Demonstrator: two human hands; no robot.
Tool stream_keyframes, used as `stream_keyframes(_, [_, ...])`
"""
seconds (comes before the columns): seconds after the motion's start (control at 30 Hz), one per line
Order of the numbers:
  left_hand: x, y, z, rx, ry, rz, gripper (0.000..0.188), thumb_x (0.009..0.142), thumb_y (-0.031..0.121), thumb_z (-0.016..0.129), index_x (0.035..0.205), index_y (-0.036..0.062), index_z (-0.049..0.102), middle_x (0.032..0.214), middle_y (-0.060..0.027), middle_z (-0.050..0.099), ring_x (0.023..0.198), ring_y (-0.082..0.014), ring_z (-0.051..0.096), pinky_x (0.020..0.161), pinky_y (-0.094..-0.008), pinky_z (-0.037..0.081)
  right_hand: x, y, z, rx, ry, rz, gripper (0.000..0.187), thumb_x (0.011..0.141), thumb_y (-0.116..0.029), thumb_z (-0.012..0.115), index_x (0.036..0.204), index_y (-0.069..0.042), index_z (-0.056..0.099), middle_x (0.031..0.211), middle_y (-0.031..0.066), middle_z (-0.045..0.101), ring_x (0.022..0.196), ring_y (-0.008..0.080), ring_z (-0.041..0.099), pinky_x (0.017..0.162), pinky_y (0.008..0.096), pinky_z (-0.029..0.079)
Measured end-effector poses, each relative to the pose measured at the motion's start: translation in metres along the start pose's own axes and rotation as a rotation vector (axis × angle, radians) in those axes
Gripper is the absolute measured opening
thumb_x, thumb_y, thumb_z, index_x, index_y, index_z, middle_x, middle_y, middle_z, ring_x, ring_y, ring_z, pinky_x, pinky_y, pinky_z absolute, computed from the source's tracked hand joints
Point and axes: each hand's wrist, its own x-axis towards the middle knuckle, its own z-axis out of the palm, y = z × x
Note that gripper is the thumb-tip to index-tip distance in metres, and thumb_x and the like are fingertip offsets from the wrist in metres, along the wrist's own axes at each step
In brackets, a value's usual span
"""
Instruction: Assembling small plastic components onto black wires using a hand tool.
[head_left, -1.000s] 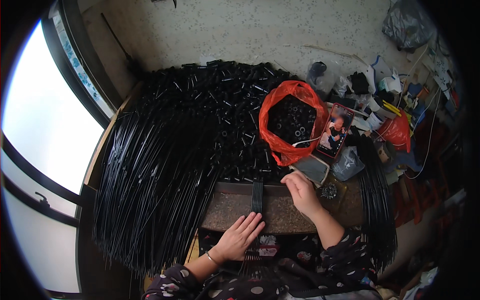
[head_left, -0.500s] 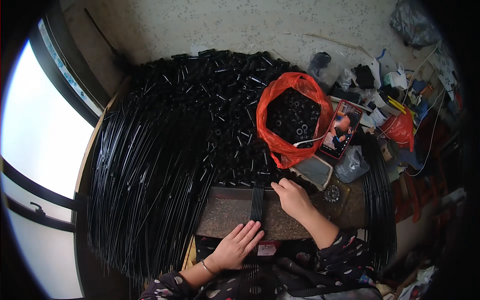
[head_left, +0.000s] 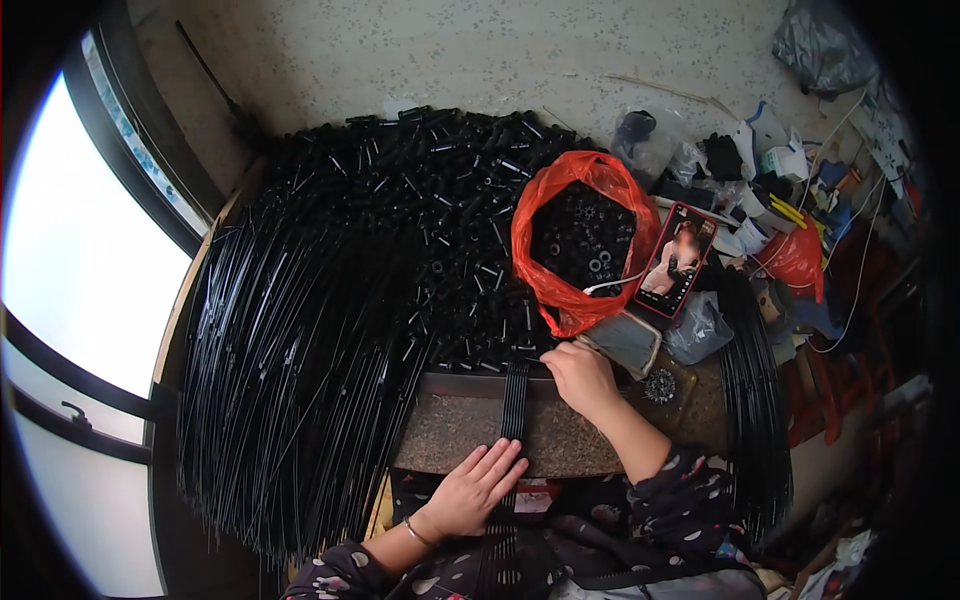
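Note:
My left hand (head_left: 474, 488) lies flat, fingers stretched out, over a row of thin black rods (head_left: 514, 405) at the front edge of the speckled tabletop (head_left: 460, 430). The rods run side by side from the heap of short black tubular pieces (head_left: 400, 200) toward my lap. At their far end, just to the right, my right hand (head_left: 582, 378) is closed with thumb and forefinger pinched together. Whatever sits in the pinch is too small to make out. Close beyond this hand is a red plastic bag (head_left: 530, 225) with small dark rings inside.
A large sheaf of black rods (head_left: 290, 390) hangs over the left edge; another bundle (head_left: 755, 400) hangs at the right. A lit phone (head_left: 675, 262) leans by the bag. Clutter (head_left: 760, 190) fills the back right, and a small round spiky cluster (head_left: 660, 385) lies near my right hand.
My right hand has shifted slightly up and left, closer to the rods' far end. The left hand stays in place. The phone's picture has changed.

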Motion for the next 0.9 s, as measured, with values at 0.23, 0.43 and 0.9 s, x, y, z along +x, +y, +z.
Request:
stream_keyframes(0.23, [0.0, -0.001, 0.003, 0.105, -0.03, 0.012, 0.075, 0.074, 0.038, 0.052, 0.135, 0.0005, 0.031, 0.142, -0.0221, 0.025, 0.132, -0.0346, 0.025, 0.106, -0.0434, 0.021, 0.005, -0.001, -0.007, 0.211, 0.111, -0.081, 0.013, 0.076, -0.002, 0.056, 0.087, -0.002, 0.064, 0.076, 0.0105, 0.057, 0.073, 0.0279, 0.058, 0.064, 0.0363, 0.048])
stream_keyframes(0.43, [0.001, -0.001, -0.001, 0.025, -0.014, -0.002, 0.074, 0.073, 0.036, 0.052, 0.135, 0.0011, 0.031, 0.142, -0.0217, 0.026, 0.132, -0.0346, 0.026, 0.106, -0.0433, 0.021, -0.018, -0.001, -0.004, 0.067, 0.006, -0.08, 0.009, 0.075, -0.003, 0.059, 0.083, -0.001, 0.063, 0.072, 0.011, 0.053, 0.068, 0.0294, 0.057, 0.06, 0.0365, 0.047])
stream_keyframes(0.9, [0.001, 0.001, 0.002, 0.035, -0.007, -0.013, 0.073, 0.074, 0.034, 0.052, 0.135, 0.0012, 0.031, 0.142, -0.0215, 0.026, 0.132, -0.0344, 0.026, 0.106, -0.0434, 0.022, -0.017, -0.004, -0.006, 0.028, -0.054, -0.059, 0.011, 0.074, -0.004, 0.053, 0.078, -0.004, 0.063, 0.072, 0.01, 0.052, 0.07, 0.0285, 0.058, 0.062, 0.0383, 0.049])
